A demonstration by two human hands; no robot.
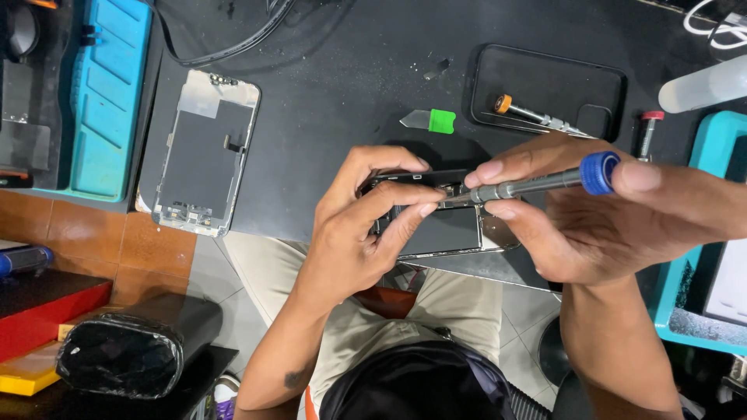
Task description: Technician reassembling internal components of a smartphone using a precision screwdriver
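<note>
Inside the black phone case (545,82) lie a screwdriver (533,114) and tweezers (517,120); left fingers (405,204) hold the opened phone (440,229), right fingers (498,167) a blue-capped screwdriver (537,183).

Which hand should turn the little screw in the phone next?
The right hand, probably: it grips the blue-capped screwdriver with its tip at the opened phone. The left hand only steadies the phone.

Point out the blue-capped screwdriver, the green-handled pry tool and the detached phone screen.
Blue-capped grey metal screwdriver (537,184): head view, mid-shaft.
Green-handled flat pry tool (441,121): head view, green grip.
Detached rectangular phone screen (206,152): head view, centre of back.
</note>
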